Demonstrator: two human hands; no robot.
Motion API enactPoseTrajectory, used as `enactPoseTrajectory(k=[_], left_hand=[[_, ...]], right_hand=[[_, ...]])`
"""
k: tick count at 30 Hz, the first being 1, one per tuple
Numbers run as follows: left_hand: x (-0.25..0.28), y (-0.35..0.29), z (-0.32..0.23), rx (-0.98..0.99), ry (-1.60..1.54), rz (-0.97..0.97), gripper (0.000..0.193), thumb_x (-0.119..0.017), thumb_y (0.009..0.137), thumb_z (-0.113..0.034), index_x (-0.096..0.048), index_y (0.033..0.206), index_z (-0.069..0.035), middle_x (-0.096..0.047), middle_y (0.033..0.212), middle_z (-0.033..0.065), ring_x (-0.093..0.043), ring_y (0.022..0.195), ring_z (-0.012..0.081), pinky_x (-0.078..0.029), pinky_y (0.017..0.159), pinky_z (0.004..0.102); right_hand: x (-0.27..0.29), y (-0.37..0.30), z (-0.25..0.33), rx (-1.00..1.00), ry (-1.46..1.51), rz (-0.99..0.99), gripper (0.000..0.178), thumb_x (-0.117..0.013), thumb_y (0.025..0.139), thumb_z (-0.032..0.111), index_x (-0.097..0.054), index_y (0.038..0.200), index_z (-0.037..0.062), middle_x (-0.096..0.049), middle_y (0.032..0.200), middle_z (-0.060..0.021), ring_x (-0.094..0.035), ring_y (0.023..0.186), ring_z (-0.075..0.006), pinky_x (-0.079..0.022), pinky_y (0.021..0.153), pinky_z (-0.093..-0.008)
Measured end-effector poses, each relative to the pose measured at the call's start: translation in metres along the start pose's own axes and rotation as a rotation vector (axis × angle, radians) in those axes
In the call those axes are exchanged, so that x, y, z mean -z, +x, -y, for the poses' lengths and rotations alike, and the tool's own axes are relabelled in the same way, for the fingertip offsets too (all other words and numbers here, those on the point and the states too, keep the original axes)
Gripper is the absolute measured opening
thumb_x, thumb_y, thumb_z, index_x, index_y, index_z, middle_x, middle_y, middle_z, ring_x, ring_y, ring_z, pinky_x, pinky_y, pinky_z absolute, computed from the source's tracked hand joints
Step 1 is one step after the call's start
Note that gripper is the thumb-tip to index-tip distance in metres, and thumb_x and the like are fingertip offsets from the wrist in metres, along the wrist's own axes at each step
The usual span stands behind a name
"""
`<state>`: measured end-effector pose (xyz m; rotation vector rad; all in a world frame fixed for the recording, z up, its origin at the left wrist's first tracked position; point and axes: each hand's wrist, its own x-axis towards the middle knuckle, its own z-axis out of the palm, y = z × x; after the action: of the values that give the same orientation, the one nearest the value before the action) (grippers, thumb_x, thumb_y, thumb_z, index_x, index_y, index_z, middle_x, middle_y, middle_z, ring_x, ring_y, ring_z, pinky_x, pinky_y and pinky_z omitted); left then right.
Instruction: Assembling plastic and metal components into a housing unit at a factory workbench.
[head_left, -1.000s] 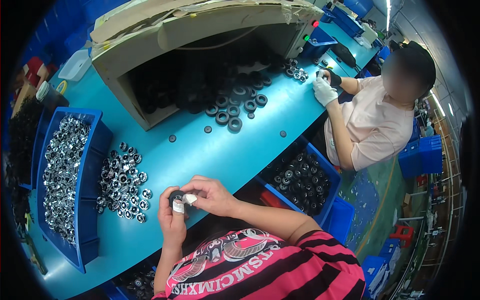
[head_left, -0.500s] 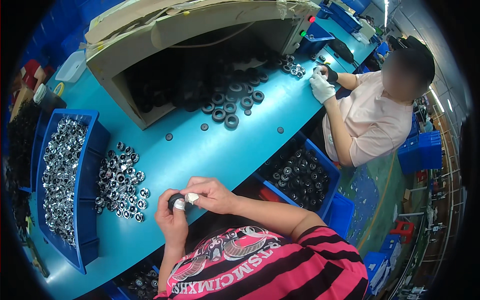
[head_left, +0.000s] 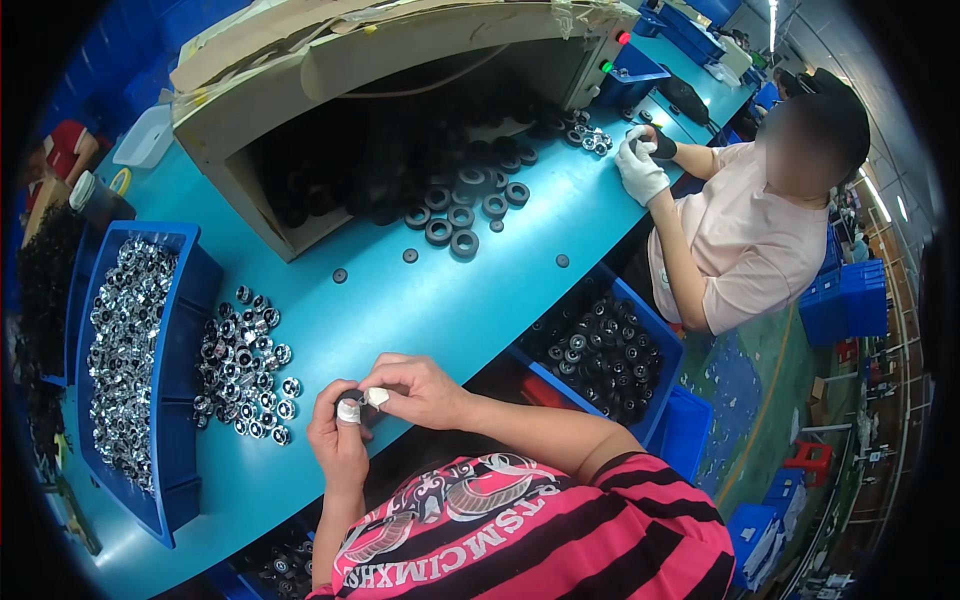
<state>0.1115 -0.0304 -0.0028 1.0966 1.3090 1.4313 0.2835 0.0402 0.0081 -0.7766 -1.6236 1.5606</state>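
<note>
My left hand (head_left: 336, 445) is closed round a small black toy tyre (head_left: 350, 396), held just above the front edge of the bench. My right hand (head_left: 425, 394) pinches at the tyre's right side, its fingertips pressed together there. White tape wraps both thumbs. The fingers hide much of the tyre, so I cannot tell whether a hub sits inside it. Left of my hands lies a heap of chrome wheel hubs (head_left: 245, 365), beside a blue bin (head_left: 178, 420) filled with more of them.
Black tyres (head_left: 463, 243) spill from an open-fronted heater-like box (head_left: 225, 180) on the turquoise bench (head_left: 440, 305). Several small black discs (head_left: 340, 275) lie nearer. Below the right edge stands a blue crate (head_left: 665, 375) of assembled wheels. A co-worker (head_left: 745, 215) handles a dark piece at right.
My left hand has tilted the tyre slightly, with its taped thumb now across the front. The right fingertips have shifted a little left. The co-worker's hands have barely moved.
</note>
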Motion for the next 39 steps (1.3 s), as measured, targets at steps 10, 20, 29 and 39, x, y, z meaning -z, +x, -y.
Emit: enactPoseTrajectory(k=[10, 20, 29, 39], left_hand=[[0.001, 0.0, 0.0, 0.018, -0.068, 0.057, 0.031, -0.054, 0.109, -0.022, -0.058, 0.132, -0.001, -0.062, 0.093, 0.0017, -0.052, 0.067, 0.0046, -0.04, 0.056, 0.02], [-0.012, -0.007, -0.022, -0.084, 0.156, 0.177, 0.059, -0.062, 0.092, 0.001, -0.044, 0.148, 0.0, -0.062, 0.126, 0.0166, -0.065, 0.112, 0.0255, -0.051, 0.097, 0.0368], [-0.011, -0.006, -0.015, -0.07, 0.162, 0.127, 0.053, -0.063, 0.091, 0.006, -0.053, 0.143, 0.0, -0.067, 0.12, 0.0137, -0.067, 0.108, 0.0204, -0.053, 0.094, 0.0331], [-0.006, -0.007, -0.001, -0.079, 0.169, 0.136, 0.049, -0.064, 0.093, 0.007, -0.055, 0.14, 0.0, -0.065, 0.12, 0.0093, -0.064, 0.109, 0.0163, -0.051, 0.097, 0.031]], right_hand=[[0.003, 0.002, 0.0, -0.019, -0.033, 0.056, 0.024, -0.075, 0.091, 0.01, -0.072, 0.114, 0.0024, -0.061, 0.1, -0.0035, -0.061, 0.079, -0.0087, -0.05, 0.069, -0.0237], [0.003, 0.004, 0.004, -0.049, -0.068, 0.023, 0.029, -0.08, 0.084, 0.012, -0.071, 0.11, 0.003, -0.057, 0.1, -0.0016, -0.056, 0.076, -0.0069, -0.047, 0.067, -0.0233], [0.002, 0.005, 0.007, -0.057, -0.094, 0.028, 0.028, -0.076, 0.083, 0.01, -0.07, 0.11, 0.0013, -0.057, 0.094, -0.0012, -0.057, 0.077, -0.0086, -0.047, 0.068, -0.0243], [-0.001, 0.006, 0.009, -0.049, -0.119, 0.008, 0.024, -0.074, 0.082, 0.017, -0.07, 0.1, 0.0011, -0.058, 0.087, -0.0058, -0.058, 0.073, -0.0153, -0.049, 0.067, -0.0297]])
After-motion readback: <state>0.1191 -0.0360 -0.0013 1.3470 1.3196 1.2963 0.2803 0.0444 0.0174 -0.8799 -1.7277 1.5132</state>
